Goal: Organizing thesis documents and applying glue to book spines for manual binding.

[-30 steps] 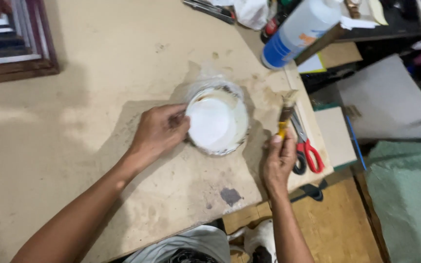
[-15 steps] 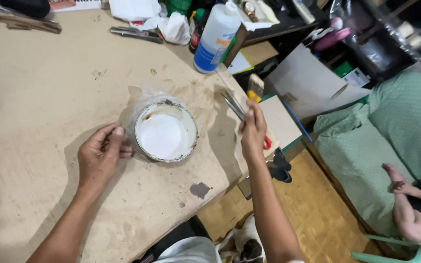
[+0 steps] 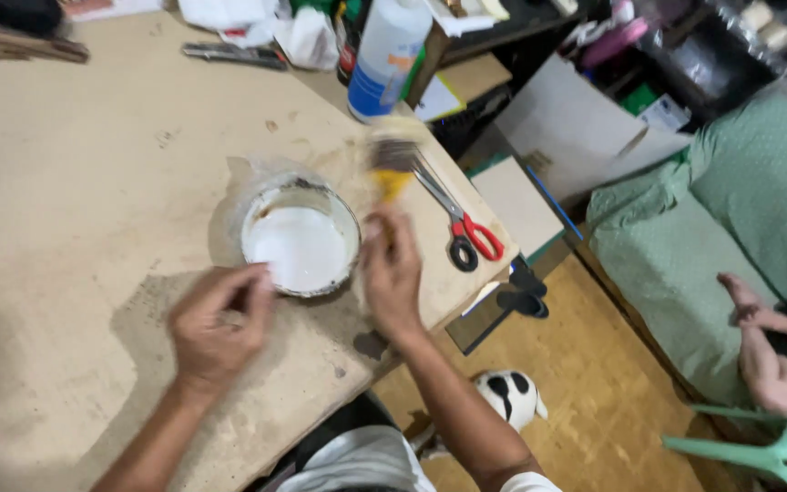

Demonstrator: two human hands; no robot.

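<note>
The paintbrush [image 3: 392, 173], yellow at the handle with a dark ferrule and pale bristles, is now lifted off the tabletop and held upright above the fingers of the right hand [image 3: 392, 273], which close around its lower handle; a second ago that hand lay flat beside the brush and the red-handled scissors [image 3: 462, 228] at the table edge, so the brush has been picked up and brought in beside the can. The bristles are blurred, and I cannot tell whether they carry any paint. Just to the left of those fingers sits the round can of white paint [image 3: 301, 241], set in a crumpled clear plastic wrap, its rim almost touching the right thumb. The left hand [image 3: 220, 323] has come off the can's side: its fingers are curled loosely together, tips just at the near rim, though blur hides whether they touch it. The scissors lie beyond the right fingers toward the table edge. Farther up stands a white bottle with a blue label [image 3: 384, 55] on the worn wooden table [image 3: 93, 164].
</note>
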